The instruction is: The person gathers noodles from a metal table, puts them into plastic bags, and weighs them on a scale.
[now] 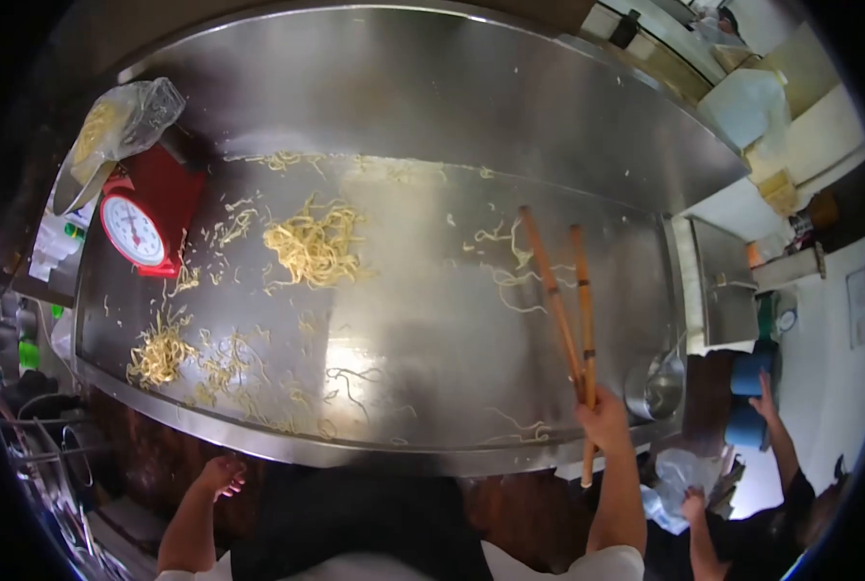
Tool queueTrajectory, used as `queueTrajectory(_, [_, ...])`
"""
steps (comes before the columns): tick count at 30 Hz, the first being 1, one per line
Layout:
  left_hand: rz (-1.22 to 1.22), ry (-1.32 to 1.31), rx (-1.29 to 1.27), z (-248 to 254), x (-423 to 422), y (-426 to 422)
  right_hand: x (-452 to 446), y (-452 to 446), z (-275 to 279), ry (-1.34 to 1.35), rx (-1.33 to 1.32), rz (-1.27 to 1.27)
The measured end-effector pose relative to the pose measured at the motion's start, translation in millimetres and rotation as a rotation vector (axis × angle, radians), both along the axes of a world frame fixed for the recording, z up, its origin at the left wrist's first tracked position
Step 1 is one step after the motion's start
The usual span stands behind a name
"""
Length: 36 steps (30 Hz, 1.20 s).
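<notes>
My right hand [604, 421] is closed around a pair of long wooden cooking chopsticks [553, 281] with dark bands. Their tips are parted over a few loose noodles [520, 276] on the steel worktop [432, 320]. My left hand [224, 476] hangs just off the front edge, fingers loosely curled and apart, with nothing in it. A heap of yellow noodles [316, 244] lies left of the middle, and a smaller pile of noodles [161, 356] sits near the front left corner.
A red dial scale [166, 218] stands at the left, a plastic bag of noodles [113, 126] on its pan. At the front right corner sits a metal bowl [657, 385] with a handle sticking up. Another person [791, 513] in dark clothes, holding a plastic bag, is at the right.
</notes>
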State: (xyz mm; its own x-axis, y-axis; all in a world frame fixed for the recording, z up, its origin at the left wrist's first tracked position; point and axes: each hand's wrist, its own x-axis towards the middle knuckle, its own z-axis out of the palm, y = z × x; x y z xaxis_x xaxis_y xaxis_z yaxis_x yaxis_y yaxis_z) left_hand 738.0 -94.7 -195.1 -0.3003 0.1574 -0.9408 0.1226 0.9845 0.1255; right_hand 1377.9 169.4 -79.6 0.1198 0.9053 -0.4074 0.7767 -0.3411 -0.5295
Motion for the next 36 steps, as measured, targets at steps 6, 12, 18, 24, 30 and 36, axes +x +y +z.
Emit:
queueTrajectory(6, [-0.030, -0.002, 0.000, 2, 11, 7, 81, -16, -16, 0.340, -0.151, -0.269])
queueTrajectory(12, [0.016, -0.017, 0.022, 10, 9, 15, 35, -30, 2, -0.699, 0.430, -0.017])
queueTrajectory(18, [-0.053, -0.016, 0.008, -4, 7, 0, -15, -4, -74, -0.473, 0.403, -0.063])
queueTrajectory(24, [0.064, 0.049, 0.041, 32, 7, -6, -46, 148, -120, -0.652, 0.477, -0.262])
queueTrajectory(30, [0.245, 0.085, 0.077, 45, 9, -30, -272, 229, -133, -0.309, 0.567, 0.181])
queueTrajectory(36, [0.321, 0.124, 0.092, 46, 31, -67, -329, 237, -107, 0.320, 0.729, 0.069])
